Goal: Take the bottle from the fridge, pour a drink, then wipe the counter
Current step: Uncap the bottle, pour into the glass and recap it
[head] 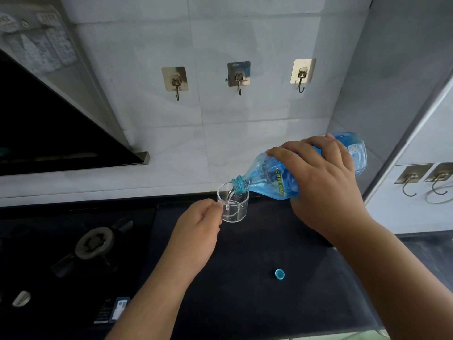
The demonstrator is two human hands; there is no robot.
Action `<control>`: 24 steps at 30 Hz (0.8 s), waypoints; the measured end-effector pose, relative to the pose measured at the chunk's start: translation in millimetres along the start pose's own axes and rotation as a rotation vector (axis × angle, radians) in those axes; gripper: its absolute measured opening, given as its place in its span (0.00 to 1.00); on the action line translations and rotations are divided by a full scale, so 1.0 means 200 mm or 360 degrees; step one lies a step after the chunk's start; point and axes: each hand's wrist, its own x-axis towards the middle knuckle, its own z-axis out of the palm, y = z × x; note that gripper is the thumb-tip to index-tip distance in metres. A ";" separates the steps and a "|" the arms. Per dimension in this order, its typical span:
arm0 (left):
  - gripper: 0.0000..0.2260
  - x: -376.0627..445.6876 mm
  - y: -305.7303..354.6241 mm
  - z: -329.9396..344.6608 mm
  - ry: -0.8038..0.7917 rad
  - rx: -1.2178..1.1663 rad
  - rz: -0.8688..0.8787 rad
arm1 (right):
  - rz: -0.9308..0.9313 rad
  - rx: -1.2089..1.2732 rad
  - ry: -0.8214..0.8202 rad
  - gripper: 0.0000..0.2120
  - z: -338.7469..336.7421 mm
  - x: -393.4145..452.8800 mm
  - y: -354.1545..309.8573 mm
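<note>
Right hand (326, 182) clamps blue water bottle (274, 177) tilted, feeding stream; left hand (198, 224) pinches clear cup (234, 207) beneath neck, steadying; we judge pouring underway.

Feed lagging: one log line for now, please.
step: pouring | right hand: grips blue bottle | left hand: holds glass | cap: on counter

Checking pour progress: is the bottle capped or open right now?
Open. The bottle is tipped, liquid streaming into the glass; its blue cap lies on the counter.
</note>
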 end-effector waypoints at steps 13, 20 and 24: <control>0.18 0.00 -0.01 -0.01 0.0004 0.0023 0.0017 | 0.0009 -0.0013 -0.0062 0.36 -0.01 0.01 -0.02; 0.18 0.00 -0.01 0.00 0.0008 0.0005 -0.0003 | 0.0018 -0.0021 -0.0067 0.36 -0.01 0.01 -0.02; 0.18 0.00 -0.01 -0.01 0.0012 0.0008 0.0000 | 0.0009 -0.0021 -0.0068 0.37 -0.01 0.01 -0.02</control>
